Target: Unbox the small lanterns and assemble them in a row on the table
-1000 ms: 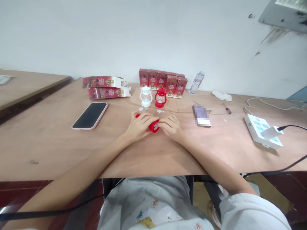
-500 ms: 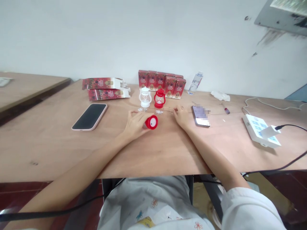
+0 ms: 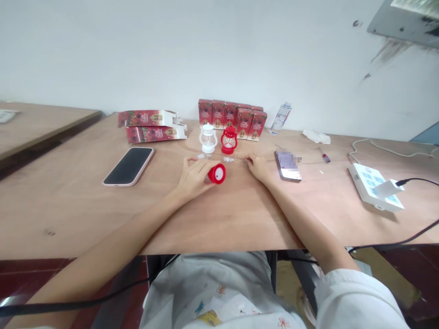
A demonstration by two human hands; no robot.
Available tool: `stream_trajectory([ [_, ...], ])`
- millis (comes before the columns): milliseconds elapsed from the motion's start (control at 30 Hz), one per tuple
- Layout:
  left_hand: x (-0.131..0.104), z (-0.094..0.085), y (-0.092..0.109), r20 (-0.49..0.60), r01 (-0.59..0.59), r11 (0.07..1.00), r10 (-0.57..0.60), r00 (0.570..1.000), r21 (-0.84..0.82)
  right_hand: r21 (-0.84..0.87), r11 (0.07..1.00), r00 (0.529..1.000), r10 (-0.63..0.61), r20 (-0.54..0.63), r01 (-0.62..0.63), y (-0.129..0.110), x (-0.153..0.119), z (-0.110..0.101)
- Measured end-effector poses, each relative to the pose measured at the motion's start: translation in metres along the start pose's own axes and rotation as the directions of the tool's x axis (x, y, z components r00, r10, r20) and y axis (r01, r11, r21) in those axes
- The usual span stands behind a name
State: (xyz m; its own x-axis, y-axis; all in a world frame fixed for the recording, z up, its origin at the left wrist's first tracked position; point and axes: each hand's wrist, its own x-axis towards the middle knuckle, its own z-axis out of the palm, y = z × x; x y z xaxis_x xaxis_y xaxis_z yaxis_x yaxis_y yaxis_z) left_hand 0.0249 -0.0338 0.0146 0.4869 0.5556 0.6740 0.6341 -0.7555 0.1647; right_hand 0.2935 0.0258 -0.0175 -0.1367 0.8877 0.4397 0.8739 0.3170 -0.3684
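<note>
While tilted, red lantern (image 3: 217, 174) in left grip (image 3: 195, 177); right grip (image 3: 258, 167) apart

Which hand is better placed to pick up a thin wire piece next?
Right, I judge: the right hand has its fingertips at the thin wire pieces, while the left hand is farther off and occupied with the red object.

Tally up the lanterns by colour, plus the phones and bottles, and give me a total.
White lantern: 1
Red lanterns: 2, one in the left hand
Phones: 2
Bottle: 1
Total: 6
</note>
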Motion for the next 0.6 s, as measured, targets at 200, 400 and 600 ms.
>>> stream_trajectory([
  [200,-0.001,0.001,0.0,-0.012,-0.063,0.993,0.065,0.998,0.095,0.021,0.989,0.965,-0.138,-0.222,0.146,-0.007,-0.004,-0.003],
  [400,-0.001,-0.001,-0.001,-0.032,-0.14,0.972,0.149,0.988,0.189,0.075,0.894,0.826,-0.372,-0.424,0.442,-0.052,-0.029,-0.01],
  [600,0.0,-0.001,-0.001,-0.04,-0.161,0.968,0.172,0.984,0.193,-0.172,0.662,0.554,-0.719,-0.419,0.729,-0.082,-0.04,-0.011],
])
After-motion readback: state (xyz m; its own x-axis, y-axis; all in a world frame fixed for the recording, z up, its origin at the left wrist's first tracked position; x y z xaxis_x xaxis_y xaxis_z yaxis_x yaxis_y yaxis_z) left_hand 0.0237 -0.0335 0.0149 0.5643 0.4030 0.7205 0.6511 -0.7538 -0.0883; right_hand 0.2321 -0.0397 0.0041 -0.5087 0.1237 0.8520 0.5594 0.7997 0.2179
